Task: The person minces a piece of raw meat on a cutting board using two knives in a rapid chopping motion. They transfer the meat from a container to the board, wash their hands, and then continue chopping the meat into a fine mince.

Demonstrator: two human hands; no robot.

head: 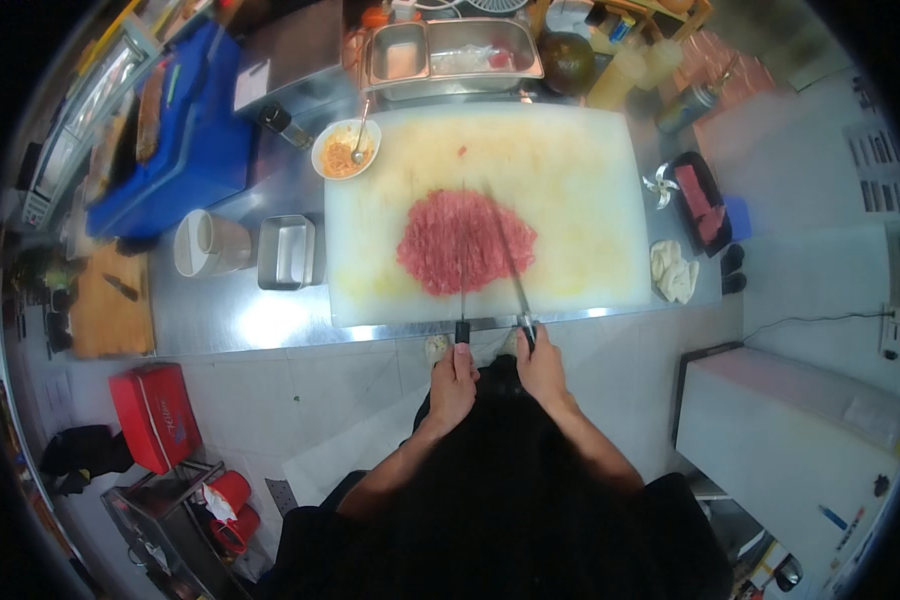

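My left hand (454, 382) is closed around the black handle of a long knife (463, 330), whose thin blade runs up over a flat mound of minced red meat (439, 240). In my right hand (543, 367) is a second long knife (526, 319); its blade looks blurred and slants up and left across the meat's right part. The meat lies on a large white cutting board (592, 202), with a small scrap (462, 151) of it farther back. A white bowl (375, 135) with orange food and a spoon (363, 124) stands by the board's back left corner.
Left of the board are a steel container (286, 253), a white tub (221, 244) and a pepper grinder (285, 126). To the right lie a cloth (673, 271), a metal grinder blade (661, 185) and a black tray (716, 191) with meat pieces. Steel pans (450, 84) stand behind.
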